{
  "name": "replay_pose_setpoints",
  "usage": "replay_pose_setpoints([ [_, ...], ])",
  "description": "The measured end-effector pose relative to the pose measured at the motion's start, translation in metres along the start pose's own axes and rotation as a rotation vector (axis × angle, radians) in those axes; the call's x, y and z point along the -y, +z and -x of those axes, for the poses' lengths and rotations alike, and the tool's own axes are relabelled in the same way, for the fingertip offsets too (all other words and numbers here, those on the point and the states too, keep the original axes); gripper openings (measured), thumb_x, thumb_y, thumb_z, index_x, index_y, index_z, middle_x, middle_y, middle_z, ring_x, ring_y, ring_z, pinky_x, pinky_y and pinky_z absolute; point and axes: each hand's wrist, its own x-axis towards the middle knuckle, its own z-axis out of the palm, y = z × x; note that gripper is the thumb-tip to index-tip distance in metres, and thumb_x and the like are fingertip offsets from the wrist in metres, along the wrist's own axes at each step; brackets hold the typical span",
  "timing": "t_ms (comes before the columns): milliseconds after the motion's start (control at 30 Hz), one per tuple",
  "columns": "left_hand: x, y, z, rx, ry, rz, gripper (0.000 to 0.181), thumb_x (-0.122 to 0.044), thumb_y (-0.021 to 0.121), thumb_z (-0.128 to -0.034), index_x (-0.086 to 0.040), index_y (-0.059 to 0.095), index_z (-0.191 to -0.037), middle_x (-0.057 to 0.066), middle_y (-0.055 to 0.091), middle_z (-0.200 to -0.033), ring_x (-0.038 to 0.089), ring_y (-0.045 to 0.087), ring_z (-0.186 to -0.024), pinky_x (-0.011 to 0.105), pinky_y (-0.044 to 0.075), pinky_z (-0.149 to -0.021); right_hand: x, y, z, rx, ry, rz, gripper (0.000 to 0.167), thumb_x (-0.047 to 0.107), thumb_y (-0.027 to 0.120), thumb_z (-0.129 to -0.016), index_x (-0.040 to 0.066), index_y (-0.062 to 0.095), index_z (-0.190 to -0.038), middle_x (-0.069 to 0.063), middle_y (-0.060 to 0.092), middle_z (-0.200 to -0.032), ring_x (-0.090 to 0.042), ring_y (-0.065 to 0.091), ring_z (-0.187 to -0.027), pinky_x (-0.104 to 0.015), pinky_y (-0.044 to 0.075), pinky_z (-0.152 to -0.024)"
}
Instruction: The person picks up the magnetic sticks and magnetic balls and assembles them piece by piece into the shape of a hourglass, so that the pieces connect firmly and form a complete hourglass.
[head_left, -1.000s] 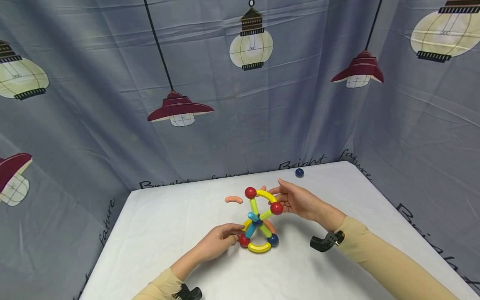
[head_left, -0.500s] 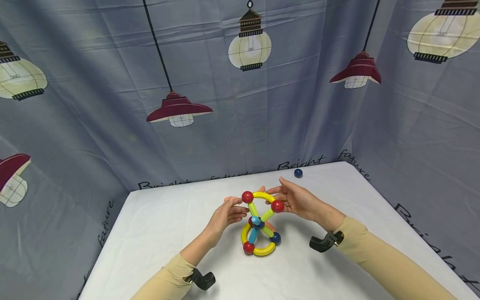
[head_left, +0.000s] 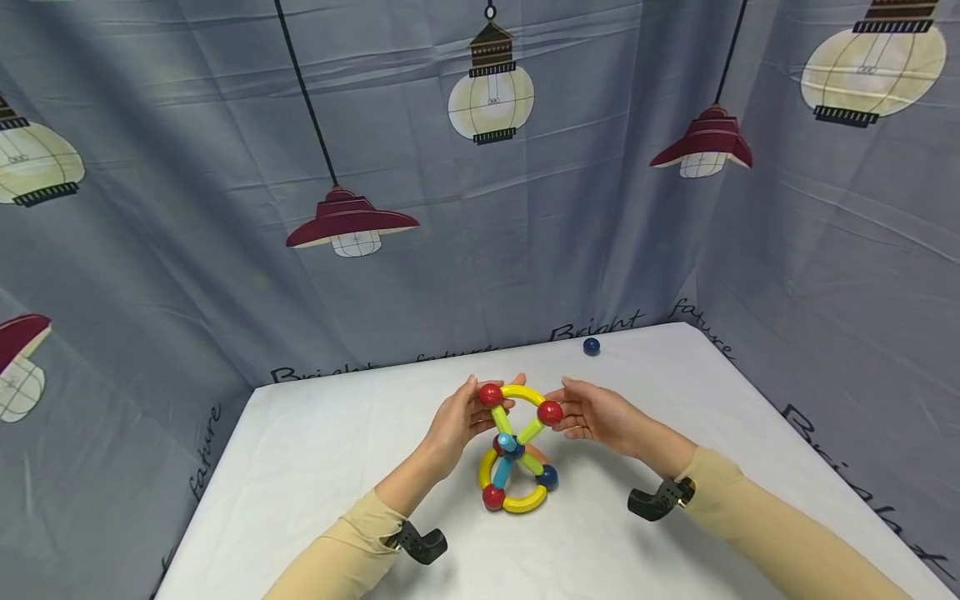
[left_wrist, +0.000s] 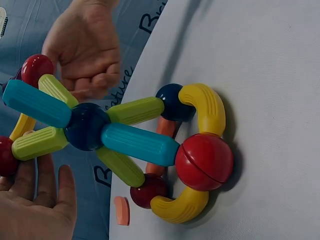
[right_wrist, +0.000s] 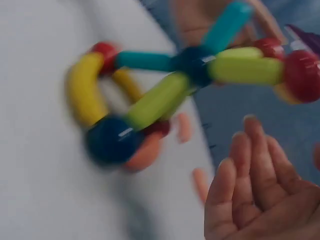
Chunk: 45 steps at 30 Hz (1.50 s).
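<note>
A magnetic ball-and-stick model (head_left: 513, 451) stands on the table between the hands. Its lower ring joins red and blue balls with yellow and orange curved bars. Lime and light blue rods meet at a dark blue ball (left_wrist: 87, 126) in the middle. Two red balls and a yellow arc (head_left: 525, 393) form its top, and one light blue rod (left_wrist: 37, 103) has a bare end. My left hand (head_left: 457, 423) is at the upper left red ball (head_left: 491, 395), fingers mostly straight behind it. Beside the upper right red ball (head_left: 550, 412), my right hand (head_left: 603, 417) has extended fingers; contact is unclear.
A loose blue ball (head_left: 592, 346) lies near the table's back edge. Loose orange curved bars (right_wrist: 184, 127) lie on the tabletop beyond the model. Printed grey curtains (head_left: 480, 292) rise behind and beside the white table (head_left: 337, 467).
My left hand has risen from the lower red ball to the upper left one. The model has turned slightly. My right hand has drawn slightly lower, staying beside the upper right ball.
</note>
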Motion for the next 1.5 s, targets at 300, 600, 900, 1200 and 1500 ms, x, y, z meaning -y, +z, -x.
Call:
replay_pose_setpoints([
  [300, 0.000, 0.002, -0.001, -0.010, 0.009, 0.005, 0.056, -0.050, 0.042, -0.1083, -0.006, 0.058, -0.138, 0.011, 0.071, -0.123, 0.031, 0.063, -0.122, 0.037, 0.050, -0.104, -0.050, 0.020, 0.014, -0.047, 0.030, 0.548, 0.053, 0.027, 0.075, -0.090, 0.003, 0.059, -0.134, -0.007, 0.064, -0.104, -0.024, 0.060, -0.085, -0.036, 0.054, -0.065],
  [600, 0.000, 0.000, 0.001, -0.033, 0.002, 0.017, 0.052, -0.046, 0.046, -0.1077, -0.004, 0.057, -0.136, 0.015, 0.070, -0.124, 0.030, 0.065, -0.119, 0.038, 0.051, -0.103, -0.056, 0.033, 0.009, -0.040, -0.095, 0.734, 0.052, 0.028, 0.081, -0.088, 0.006, 0.063, -0.132, -0.001, 0.061, -0.099, -0.021, 0.056, -0.087, -0.036, 0.051, -0.072],
  [900, -0.005, -0.014, 0.009, -0.091, -0.022, 0.053, 0.054, -0.048, 0.046, -0.1066, -0.002, 0.051, -0.135, 0.017, 0.069, -0.126, 0.027, 0.066, -0.116, 0.040, 0.050, -0.103, -0.056, 0.032, -0.011, -0.076, -0.092, 0.713, 0.042, 0.027, 0.080, -0.088, 0.009, 0.067, -0.125, -0.002, 0.061, -0.093, -0.021, 0.056, -0.079, -0.033, 0.049, -0.064],
  [1200, -0.011, -0.032, 0.021, -0.089, -0.103, 0.084, 0.062, -0.051, 0.043, -0.1067, -0.004, 0.050, -0.146, 0.012, 0.070, -0.123, 0.022, 0.067, -0.112, 0.037, 0.053, -0.099, -0.050, 0.037, -0.040, -0.146, -0.068, 0.700, 0.032, 0.027, 0.081, -0.088, 0.010, 0.070, -0.114, -0.003, 0.060, -0.084, -0.018, 0.054, -0.067, -0.029, 0.046, -0.057],
  [1500, -0.012, -0.046, 0.038, -0.109, -0.174, 0.093, 0.058, -0.043, 0.056, -0.1044, 0.001, 0.048, -0.142, 0.012, 0.068, -0.114, 0.020, 0.069, -0.098, 0.035, 0.057, -0.091, -0.046, 0.054, -0.070, -0.091, -0.117, 0.698, 0.019, 0.025, 0.077, -0.093, 0.009, 0.071, -0.102, -0.001, 0.064, -0.081, -0.017, 0.056, -0.068, -0.029, 0.047, -0.059],
])
